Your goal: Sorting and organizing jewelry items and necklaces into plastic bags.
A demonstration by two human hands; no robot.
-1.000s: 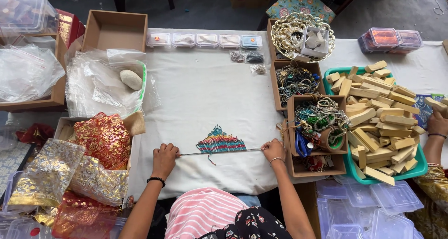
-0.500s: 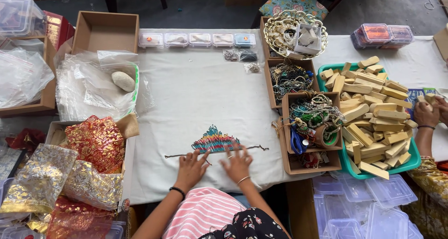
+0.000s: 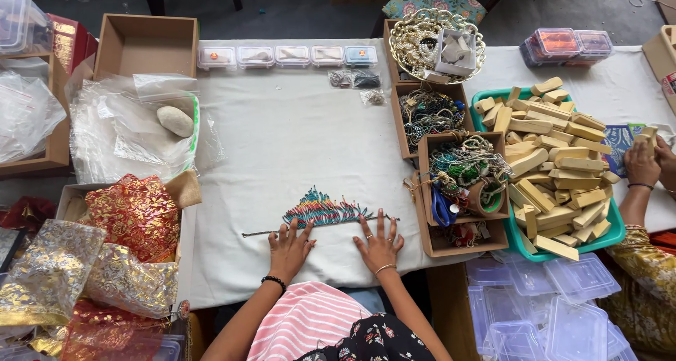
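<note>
Fingers spread, both my hands lie flat on the white tablecloth (image 3: 296, 142), palms down and gripping nothing. My left hand (image 3: 289, 247) and my right hand (image 3: 379, 243) sit side by side but apart, just on my side of the multicoloured beaded fringe necklace (image 3: 322, 212), fingertips reaching up to its cord. I judge they rest this way to smooth the piece and keep it straight on the cloth — pressed flat, not lifted.

The necklace is stretched out sideways in one thin line. Its middle carries a triangular fan of bead strands in teal, red and orange that rises to a point on the side away from me, while a thin dark cord runs out beyond my left hand and a shorter end shows past my right.

Right of the necklace stand open cardboard boxes of tangled beaded jewellery (image 3: 461, 181), near enough to reach into. Beyond those sits a green plastic basket piled with pale wooden blocks (image 3: 556, 160), where another person's hands (image 3: 649, 160) work at the table's far right end. Left of the necklace lie red and gold patterned gift pouches (image 3: 137, 213); above those, farther from me, crumpled clear plastic bags (image 3: 130, 132) hold a pale oval stone — stock kept to the sides, leaving the cloth around the necklace as working room.
</note>
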